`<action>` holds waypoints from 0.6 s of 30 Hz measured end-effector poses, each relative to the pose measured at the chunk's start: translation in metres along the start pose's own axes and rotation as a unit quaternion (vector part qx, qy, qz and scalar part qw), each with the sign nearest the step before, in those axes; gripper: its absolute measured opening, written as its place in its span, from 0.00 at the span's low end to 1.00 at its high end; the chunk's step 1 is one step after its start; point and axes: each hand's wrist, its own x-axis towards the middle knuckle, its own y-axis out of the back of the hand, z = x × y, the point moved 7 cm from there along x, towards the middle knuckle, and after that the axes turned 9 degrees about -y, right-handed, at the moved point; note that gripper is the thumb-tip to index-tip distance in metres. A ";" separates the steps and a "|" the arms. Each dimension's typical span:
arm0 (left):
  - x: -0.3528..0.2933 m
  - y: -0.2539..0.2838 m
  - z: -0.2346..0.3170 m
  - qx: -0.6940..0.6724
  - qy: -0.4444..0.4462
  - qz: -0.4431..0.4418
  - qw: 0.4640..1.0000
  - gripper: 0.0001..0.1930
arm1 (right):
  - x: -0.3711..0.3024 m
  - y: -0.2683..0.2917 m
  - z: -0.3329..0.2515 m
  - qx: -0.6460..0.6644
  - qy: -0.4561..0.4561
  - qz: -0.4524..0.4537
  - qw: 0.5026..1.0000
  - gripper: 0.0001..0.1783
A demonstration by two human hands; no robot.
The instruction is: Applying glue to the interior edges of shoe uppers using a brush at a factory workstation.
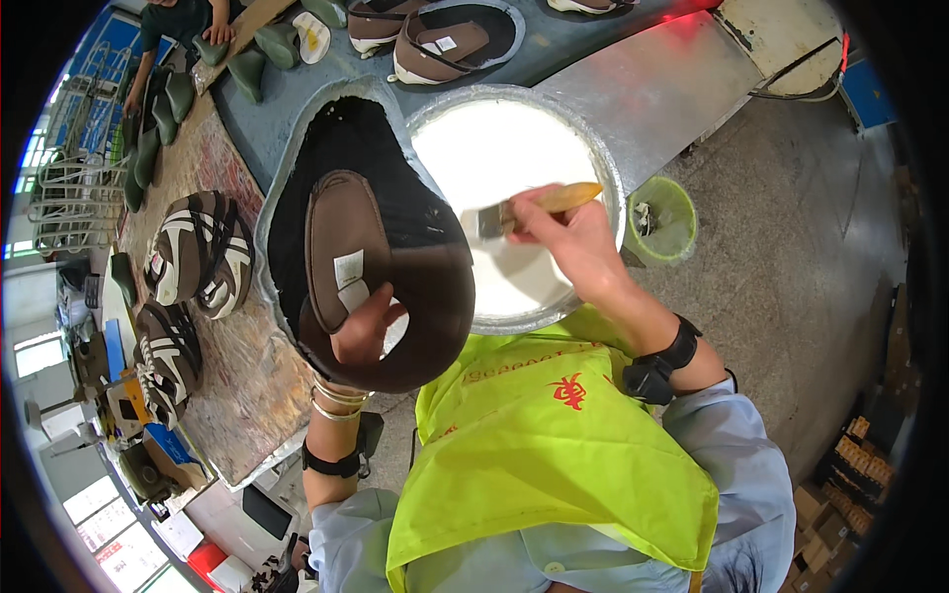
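Observation:
My left hand is closed on a brown shoe upper with black lining and a padded tongue, its open underside facing up. The upper hangs at the left edge of a round metal basin, covering part of its rim. White liquid fills much of the basin. Over the liquid, my right hand grips a flat paintbrush by its yellowish wooden handle, bristles pointing left. Whether the bristles touch the liquid, I cannot tell.
Brown sneakers lie on the worn board at left. More shoe uppers sit beyond the basin. Several green shoe lasts lie far left, near another person's hand. A green bin stands right of the basin, below a metal sheet.

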 end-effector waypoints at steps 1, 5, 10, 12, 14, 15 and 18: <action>0.001 -0.003 0.004 0.006 -0.003 0.029 1.000 0.14 | -0.002 0.000 -0.002 -0.002 -0.001 -0.001 1.000 0.12; 0.004 -0.009 0.010 0.071 -0.033 0.040 0.996 0.12 | -0.016 -0.004 -0.034 0.005 0.063 0.018 0.998 0.09; 0.005 -0.001 0.003 0.042 -0.021 0.044 0.998 0.13 | -0.006 -0.012 -0.024 0.006 0.055 -0.043 0.998 0.10; 0.002 -0.001 -0.002 0.050 0.015 0.028 0.998 0.15 | 0.007 -0.009 -0.029 -0.011 0.107 -0.009 0.994 0.11; -0.005 -0.011 0.011 0.187 -0.086 -0.040 0.978 0.14 | 0.014 -0.007 -0.041 0.016 0.104 0.010 0.994 0.13; -0.010 -0.024 0.022 0.315 -0.189 -0.101 0.925 0.13 | 0.016 -0.007 -0.043 0.057 0.090 0.009 0.994 0.13; -0.004 -0.021 0.022 0.380 -0.197 -0.109 0.897 0.12 | 0.010 -0.004 -0.054 0.114 0.141 0.050 0.982 0.13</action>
